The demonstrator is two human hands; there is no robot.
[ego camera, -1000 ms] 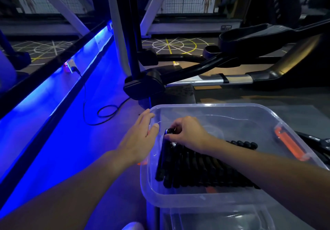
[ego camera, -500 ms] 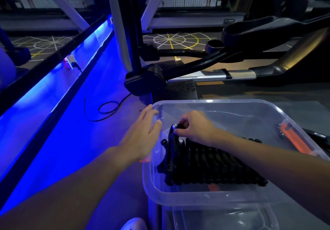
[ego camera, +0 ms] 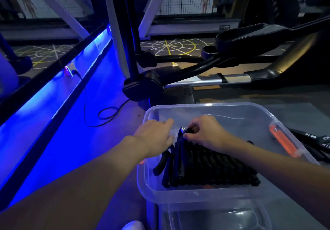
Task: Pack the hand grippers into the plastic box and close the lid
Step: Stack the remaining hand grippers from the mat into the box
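The right hand (ego camera: 205,134) is pinching the top end of a hand gripper (ego camera: 180,155), standing it against the row of hand grippers (ego camera: 217,169) inside the open plastic box (ego camera: 196,196), while the left hand (ego camera: 154,137), fingers straight, is resting at its left rim; next, probably, releasing it and closing the box.

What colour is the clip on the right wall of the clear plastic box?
The clip is orange, seen best in the head view.
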